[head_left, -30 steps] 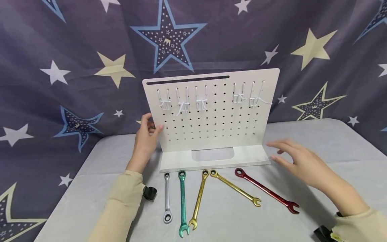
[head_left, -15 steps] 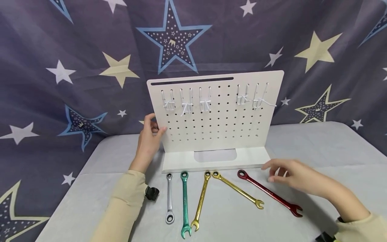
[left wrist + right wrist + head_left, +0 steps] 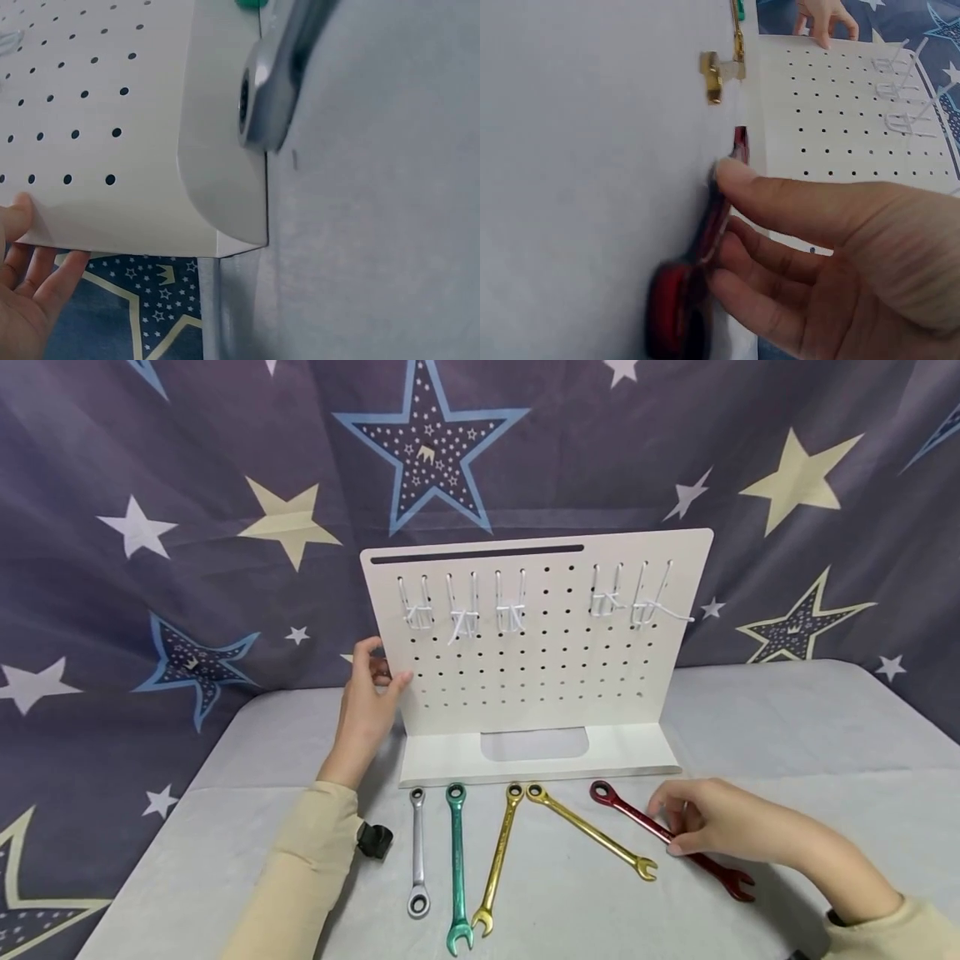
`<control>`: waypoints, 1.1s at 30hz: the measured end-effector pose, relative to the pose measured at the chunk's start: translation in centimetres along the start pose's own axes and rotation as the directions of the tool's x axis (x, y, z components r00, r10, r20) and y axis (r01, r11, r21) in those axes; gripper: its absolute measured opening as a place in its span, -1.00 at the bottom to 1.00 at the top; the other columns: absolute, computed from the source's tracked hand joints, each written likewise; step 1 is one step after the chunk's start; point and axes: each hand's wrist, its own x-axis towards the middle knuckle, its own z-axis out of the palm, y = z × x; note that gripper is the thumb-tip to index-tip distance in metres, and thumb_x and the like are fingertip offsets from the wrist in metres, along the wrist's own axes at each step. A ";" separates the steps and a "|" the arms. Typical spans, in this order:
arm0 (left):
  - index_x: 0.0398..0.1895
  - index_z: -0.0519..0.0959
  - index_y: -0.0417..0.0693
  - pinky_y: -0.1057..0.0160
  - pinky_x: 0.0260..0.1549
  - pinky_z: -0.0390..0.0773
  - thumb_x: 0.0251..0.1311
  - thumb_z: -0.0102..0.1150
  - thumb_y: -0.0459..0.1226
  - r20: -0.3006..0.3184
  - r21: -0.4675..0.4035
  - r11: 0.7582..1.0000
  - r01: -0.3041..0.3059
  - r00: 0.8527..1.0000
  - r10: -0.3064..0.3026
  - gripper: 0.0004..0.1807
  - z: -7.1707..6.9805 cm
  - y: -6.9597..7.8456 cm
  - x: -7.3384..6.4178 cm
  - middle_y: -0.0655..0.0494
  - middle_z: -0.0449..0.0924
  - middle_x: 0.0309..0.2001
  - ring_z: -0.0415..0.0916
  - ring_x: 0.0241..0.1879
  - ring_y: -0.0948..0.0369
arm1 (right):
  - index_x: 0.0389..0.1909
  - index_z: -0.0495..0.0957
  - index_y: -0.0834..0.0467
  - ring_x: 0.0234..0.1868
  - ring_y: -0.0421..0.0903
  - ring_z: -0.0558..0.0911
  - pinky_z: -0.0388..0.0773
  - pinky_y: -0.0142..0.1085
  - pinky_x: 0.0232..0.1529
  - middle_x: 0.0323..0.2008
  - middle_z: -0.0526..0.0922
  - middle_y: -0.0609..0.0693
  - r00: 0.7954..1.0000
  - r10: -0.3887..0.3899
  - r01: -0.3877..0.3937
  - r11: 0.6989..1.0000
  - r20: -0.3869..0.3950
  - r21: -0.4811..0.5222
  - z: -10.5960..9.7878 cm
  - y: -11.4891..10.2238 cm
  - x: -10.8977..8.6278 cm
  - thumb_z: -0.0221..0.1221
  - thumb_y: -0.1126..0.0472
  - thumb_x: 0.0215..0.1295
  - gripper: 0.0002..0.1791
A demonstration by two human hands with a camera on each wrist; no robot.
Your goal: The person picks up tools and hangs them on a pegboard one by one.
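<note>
Head view: we find five wrenches on the table (image 3: 787,727), in front of a white pegboard (image 3: 525,714) that stands on its own base. From left to right lie a silver wrench (image 3: 418,852), a green wrench (image 3: 457,857), two gold wrenches (image 3: 499,857) and a red wrench (image 3: 633,812). The right hand (image 3: 731,821) is at the red wrench's shank; the ring end points toward the base's front edge, near its right corner. The left hand (image 3: 365,706) is at the pegboard's left edge. White hooks (image 3: 463,602) project from the upper rows.

Left wrist view: we see the thumb on the perforated face and the other fingers behind the edge, clamped on the pegboard. If this hand pulls or releases abruptly, we judge that the board could shift or rock.

Right wrist view: we see thumb and curled fingers on opposite sides of the red wrench, pinching its shank. Blur prevents us from telling whether the wrench is clear of the table. In our judgement, a pinch off the balance point could let the wrench swing; lifting it too low could strike the ring end against the base.
</note>
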 end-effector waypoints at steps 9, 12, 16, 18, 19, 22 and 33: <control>0.39 0.19 0.04 0.00 -0.06 0.44 0.36 0.22 -0.26 0.001 -0.025 1.000 0.015 1.000 -0.015 -0.39 -0.2 0.3 0.0 -0.15 0.52 0.00 0.50 -0.03 -0.05 | -0.23 0.57 0.09 -0.46 -0.34 0.43 0.45 -0.36 -0.42 -0.50 0.49 -0.25 0.998 0.059 -0.061 0.994 -0.023 -0.090 0.4 -0.4 -0.1 0.43 0.29 0.04 -0.71; 0.38 0.22 0.04 0.01 -0.06 0.44 0.35 0.24 -0.26 -0.006 -0.027 0.999 0.027 1.000 -0.027 -0.39 -0.2 0.2 -0.1 -0.14 0.52 -0.01 0.50 -0.04 -0.04 | -0.24 0.56 0.10 -0.47 -0.34 0.42 0.43 -0.37 -0.44 -0.52 0.47 -0.24 0.998 0.062 -0.063 0.995 -0.010 -0.073 0.6 -0.4 -0.1 0.41 0.30 0.05 -0.73; 0.39 0.23 0.05 0.02 -0.06 0.44 0.34 0.25 -0.25 -0.008 -0.016 0.999 0.033 0.999 -0.033 -0.38 -0.2 0.2 -0.1 -0.13 0.51 0.00 0.49 -0.03 -0.03 | -0.25 0.55 0.10 -0.50 -0.34 0.40 0.40 -0.38 -0.46 -0.54 0.43 -0.23 0.998 0.070 -0.069 0.995 0.011 -0.074 0.6 -0.5 -0.1 0.40 0.30 0.09 -0.75; 0.38 0.23 0.04 0.01 -0.07 0.45 0.33 0.26 -0.25 -0.017 -0.002 1.000 0.027 0.999 -0.027 -0.38 -0.2 0.2 -0.2 -0.13 0.51 -0.01 0.50 -0.03 -0.03 | -0.26 0.54 0.10 -0.51 -0.34 0.39 0.38 -0.38 -0.47 -0.55 0.42 -0.23 0.997 0.074 -0.072 0.994 0.017 -0.080 0.6 -0.5 0.0 0.39 0.29 0.11 -0.76; 0.38 0.24 0.04 0.01 -0.07 0.45 0.33 0.26 -0.25 -0.023 0.009 1.000 0.024 0.999 -0.023 -0.39 -0.2 0.2 -0.2 -0.12 0.51 -0.03 0.50 -0.03 -0.03 | -0.26 0.54 0.10 -0.51 -0.34 0.38 0.37 -0.38 -0.47 -0.55 0.42 -0.23 0.997 0.075 -0.073 0.994 0.021 -0.082 0.6 -0.5 0.0 0.39 0.29 0.12 -0.77; 0.38 0.24 0.01 0.00 -0.07 0.47 0.33 0.26 -0.25 -0.028 0.038 0.999 0.013 1.000 -0.012 -0.39 -0.3 0.2 -0.2 -0.13 0.51 -0.07 0.52 -0.04 -0.04 | -0.25 0.53 0.09 -0.51 -0.34 0.37 0.36 -0.38 -0.47 -0.55 0.41 -0.23 0.997 0.073 -0.070 0.994 0.025 -0.087 0.6 -0.4 0.0 0.38 0.28 0.14 -0.77; 0.40 0.20 0.01 -0.02 -0.09 0.47 0.36 0.23 -0.23 -0.006 0.086 0.996 -0.004 1.000 0.005 -0.38 -0.1 0.3 -0.1 -0.14 0.53 -0.05 0.52 -0.04 -0.05 | -0.20 0.51 0.09 -0.46 -0.34 0.40 0.39 -0.38 -0.43 -0.48 0.46 -0.24 0.999 -0.011 0.009 0.999 0.050 0.047 0.4 -0.1 0.1 0.29 0.17 0.31 -0.84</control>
